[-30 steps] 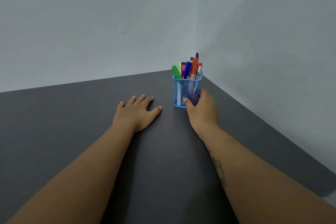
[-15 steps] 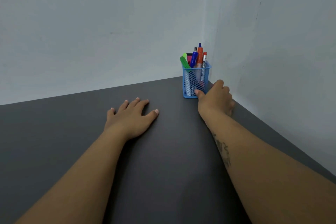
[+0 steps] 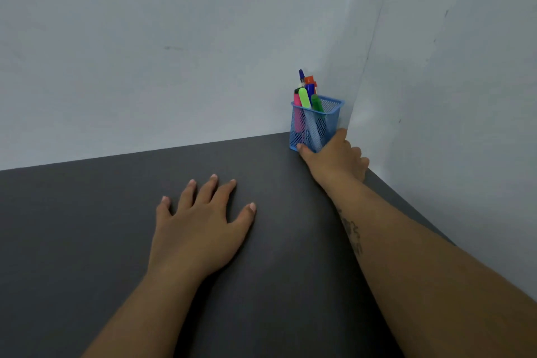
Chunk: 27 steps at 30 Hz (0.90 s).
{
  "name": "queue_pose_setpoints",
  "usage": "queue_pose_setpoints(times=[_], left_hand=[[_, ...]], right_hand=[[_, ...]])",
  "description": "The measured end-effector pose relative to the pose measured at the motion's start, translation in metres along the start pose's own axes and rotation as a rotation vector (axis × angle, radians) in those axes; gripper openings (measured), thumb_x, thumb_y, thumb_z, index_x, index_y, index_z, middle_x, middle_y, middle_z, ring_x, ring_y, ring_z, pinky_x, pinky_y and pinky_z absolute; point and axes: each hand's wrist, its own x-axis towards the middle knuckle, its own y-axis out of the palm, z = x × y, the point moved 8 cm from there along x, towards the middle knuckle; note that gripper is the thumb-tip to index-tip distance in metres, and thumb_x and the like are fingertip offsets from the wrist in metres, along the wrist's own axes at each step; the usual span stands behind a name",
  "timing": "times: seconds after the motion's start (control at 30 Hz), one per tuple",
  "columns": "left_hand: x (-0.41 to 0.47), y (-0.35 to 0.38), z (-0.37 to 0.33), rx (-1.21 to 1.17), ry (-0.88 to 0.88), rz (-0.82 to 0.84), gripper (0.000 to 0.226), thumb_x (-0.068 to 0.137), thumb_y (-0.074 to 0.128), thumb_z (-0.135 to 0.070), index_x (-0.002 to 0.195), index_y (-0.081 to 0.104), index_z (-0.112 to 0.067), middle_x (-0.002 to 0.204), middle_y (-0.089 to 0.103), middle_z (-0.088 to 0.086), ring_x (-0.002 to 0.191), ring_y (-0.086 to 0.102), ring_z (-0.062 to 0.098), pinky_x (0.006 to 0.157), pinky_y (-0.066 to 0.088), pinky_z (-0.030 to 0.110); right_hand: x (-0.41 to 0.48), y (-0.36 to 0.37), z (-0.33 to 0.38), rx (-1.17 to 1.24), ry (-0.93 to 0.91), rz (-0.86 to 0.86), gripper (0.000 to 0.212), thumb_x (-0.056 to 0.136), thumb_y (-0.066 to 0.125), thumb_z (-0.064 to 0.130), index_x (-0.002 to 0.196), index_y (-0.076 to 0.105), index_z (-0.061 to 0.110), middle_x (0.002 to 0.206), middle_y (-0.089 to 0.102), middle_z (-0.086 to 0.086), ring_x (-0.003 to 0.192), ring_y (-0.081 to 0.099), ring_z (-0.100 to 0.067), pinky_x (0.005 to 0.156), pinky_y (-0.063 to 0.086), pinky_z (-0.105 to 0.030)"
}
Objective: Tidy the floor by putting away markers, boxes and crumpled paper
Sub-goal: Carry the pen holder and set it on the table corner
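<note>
We're pressing the left hand (image 3: 197,229) flat on the matte dark-grey floor (image 3: 87,241), fingers straight and splayed, holding nothing. Right of it, we're reaching the right hand (image 3: 334,157) into the floor's far right corner, where two smooth pale walls (image 3: 174,38) are meeting. Thumb and forefinger are pinching the base of the square blue wire-mesh holder (image 3: 327,122), other fingers curled. The holder is standing upright in that corner, near both walls. Markers (image 3: 304,97) are sticking out the top: pink, light green, dark green, blue, orange plastic barrels.
</note>
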Motion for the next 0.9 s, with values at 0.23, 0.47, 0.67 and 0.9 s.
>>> queue_pose_setpoints(times=[0.23,0.47,0.67,0.9], left_hand=[[-0.001,-0.003,-0.005,-0.004,0.003,-0.011,0.068,0.089,0.010,-0.072,0.152,0.005,-0.047,0.163,-0.003,-0.017,0.150,-0.007,0.012,0.120,-0.001,0.048],[-0.001,-0.003,-0.003,-0.011,0.006,-0.023,0.066,0.090,0.012,-0.071,0.151,0.008,-0.047,0.163,-0.001,-0.017,0.150,-0.006,0.013,0.120,-0.001,0.048],[0.000,-0.003,-0.003,-0.002,0.000,-0.020,0.068,0.089,0.010,-0.072,0.151,0.007,-0.046,0.163,-0.002,-0.017,0.150,-0.005,0.013,0.120,0.000,0.048],[0.002,-0.002,-0.004,-0.014,-0.003,-0.035,0.067,0.089,0.011,-0.072,0.151,0.009,-0.046,0.163,0.001,-0.017,0.150,-0.004,0.013,0.120,0.001,0.048]], right_hand=[[0.029,0.005,0.001,0.034,0.047,-0.040,0.078,0.080,0.060,0.064,0.137,0.033,0.019,0.136,0.054,-0.008,0.120,0.053,-0.033,0.097,0.036,-0.043],[0.038,0.005,0.005,0.062,0.092,-0.122,0.090,0.076,0.064,0.067,0.139,0.028,0.014,0.138,0.050,-0.009,0.119,0.056,-0.035,0.097,0.038,-0.048],[0.036,0.005,0.007,0.080,0.102,-0.137,0.093,0.070,0.060,0.076,0.134,0.035,0.013,0.133,0.054,-0.008,0.115,0.058,-0.033,0.093,0.044,-0.046],[0.042,0.003,0.008,0.131,0.084,-0.158,0.090,0.078,0.064,0.066,0.140,0.023,0.015,0.137,0.053,-0.005,0.111,0.062,-0.032,0.089,0.052,-0.047]])
